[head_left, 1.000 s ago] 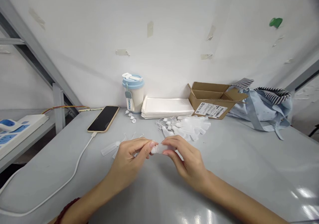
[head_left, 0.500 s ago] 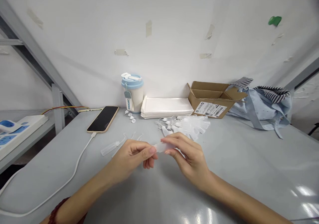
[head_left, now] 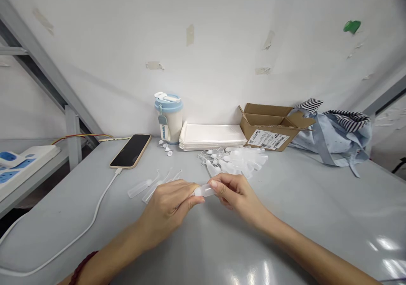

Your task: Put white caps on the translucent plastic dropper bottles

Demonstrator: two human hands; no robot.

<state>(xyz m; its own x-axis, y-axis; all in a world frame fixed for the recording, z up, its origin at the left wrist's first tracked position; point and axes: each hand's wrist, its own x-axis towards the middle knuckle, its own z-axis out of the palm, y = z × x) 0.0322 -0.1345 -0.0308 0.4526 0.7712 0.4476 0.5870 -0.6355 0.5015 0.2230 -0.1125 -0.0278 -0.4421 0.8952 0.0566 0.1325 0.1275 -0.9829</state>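
A small clear plastic bottle [head_left: 207, 190] is held level above the middle of the bench [head_left: 196, 251], its white end toward the bench's left edge. The left hand [head_left: 173, 201] has thumb and fingers closed about that white end; the right hand [head_left: 234, 194] pinches the other end between thumb and forefinger — its remaining fingers are curled below, partly hidden.

Just beyond the left hand, a few more bottles [head_left: 138, 189] lie on the bench, partly covered by that hand. Beyond the right hand, a heap of clear bottles [head_left: 244, 160] is spread before a stack of white paper [head_left: 212, 135] near the far edge. A cup [head_left: 174, 122] with a blue lid stands just left of the stack, some little white caps [head_left: 167, 149] at its foot.

Toward the far left corner lies a phone [head_left: 130, 151] — a white cable [head_left: 98, 209] plugged into it. Right of the stack sits an open cardboard box [head_left: 266, 130], with a light blue bag [head_left: 333, 139] beside it, toward the far right corner.
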